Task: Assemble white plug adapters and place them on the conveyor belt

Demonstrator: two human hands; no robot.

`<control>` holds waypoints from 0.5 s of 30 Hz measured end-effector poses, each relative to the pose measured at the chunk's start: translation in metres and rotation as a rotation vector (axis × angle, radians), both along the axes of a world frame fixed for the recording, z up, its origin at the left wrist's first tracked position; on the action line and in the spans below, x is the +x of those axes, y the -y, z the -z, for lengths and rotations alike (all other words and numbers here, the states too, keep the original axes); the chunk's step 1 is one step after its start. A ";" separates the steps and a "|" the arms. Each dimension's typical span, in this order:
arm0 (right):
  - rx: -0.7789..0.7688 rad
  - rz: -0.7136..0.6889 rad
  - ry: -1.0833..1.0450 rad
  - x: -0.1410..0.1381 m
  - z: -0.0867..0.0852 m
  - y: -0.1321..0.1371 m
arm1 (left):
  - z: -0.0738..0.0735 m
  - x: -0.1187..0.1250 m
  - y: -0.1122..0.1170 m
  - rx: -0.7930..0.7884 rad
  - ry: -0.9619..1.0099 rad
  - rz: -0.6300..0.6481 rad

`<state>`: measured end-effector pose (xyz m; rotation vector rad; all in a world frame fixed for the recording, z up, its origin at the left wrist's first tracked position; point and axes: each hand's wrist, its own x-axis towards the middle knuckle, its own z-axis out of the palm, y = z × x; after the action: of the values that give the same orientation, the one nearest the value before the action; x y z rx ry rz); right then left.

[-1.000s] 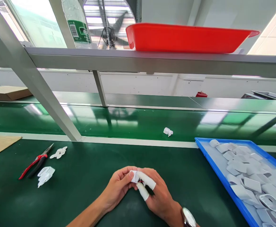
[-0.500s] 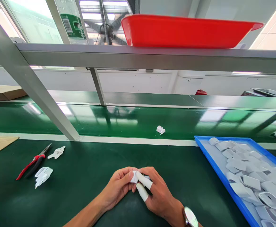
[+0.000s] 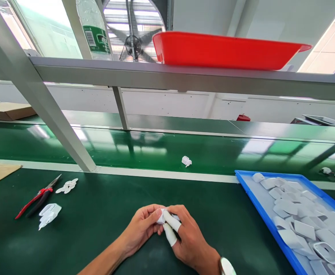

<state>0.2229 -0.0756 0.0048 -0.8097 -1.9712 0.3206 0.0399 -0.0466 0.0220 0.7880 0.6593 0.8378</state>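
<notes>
Just above the dark green table, both hands come together on a small white plastic part [image 3: 161, 217]. My left hand [image 3: 144, 225] pinches its left side between thumb and fingers. My right hand [image 3: 189, 236], with white finger cots on thumb and index finger and a watch at the wrist, presses on the part from the right. Much of the part is hidden by the fingers. Red-and-black needle-nose pliers [image 3: 39, 196] lie on the table to the left. Beside them rest a flat white plastic piece [image 3: 67, 186] and another white plastic piece [image 3: 49, 214].
A blue tray [image 3: 266, 215] heaped with white plastic parts stands at the right. Behind the table runs a green belt [image 3: 144, 147] carrying a small white part [image 3: 186, 161]. Overhead, a metal shelf bar [image 3: 184, 81] supports a red tray [image 3: 227, 51] and a plastic bottle [image 3: 94, 34].
The camera view has tilted slightly upward. On the belt, the small white part has shifted left, and other white items have come in at the right. Both hands keep their hold.
</notes>
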 end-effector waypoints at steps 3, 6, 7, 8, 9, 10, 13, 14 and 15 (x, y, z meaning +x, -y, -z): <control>-0.204 0.044 -0.181 0.004 0.002 -0.006 | 0.007 0.001 0.001 0.165 -0.066 -0.006; -0.522 0.081 -0.413 0.006 0.002 -0.009 | 0.013 -0.001 0.005 0.387 -0.236 -0.111; -0.610 0.063 -0.467 0.005 0.002 -0.010 | 0.014 -0.002 0.006 0.470 -0.313 -0.150; -0.679 0.037 -0.506 0.005 0.001 -0.010 | 0.016 -0.003 0.007 0.557 -0.389 -0.178; -0.727 0.013 -0.529 0.004 0.001 -0.010 | 0.017 -0.005 0.007 0.649 -0.454 -0.198; -0.754 -0.001 -0.541 0.003 0.000 -0.011 | 0.017 -0.007 0.007 0.741 -0.502 -0.219; -0.748 0.014 -0.512 0.001 0.002 -0.012 | 0.020 -0.013 0.004 0.948 -0.584 -0.254; -0.717 0.026 -0.481 0.000 0.004 -0.012 | 0.021 -0.014 0.003 0.990 -0.605 -0.254; -0.670 0.035 -0.438 -0.001 0.005 -0.012 | 0.023 -0.015 0.002 1.019 -0.627 -0.251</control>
<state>0.2223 -0.0634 -0.0004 -1.0749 -1.4315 1.0770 0.0249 -0.0488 -0.0006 1.9707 0.8863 1.1745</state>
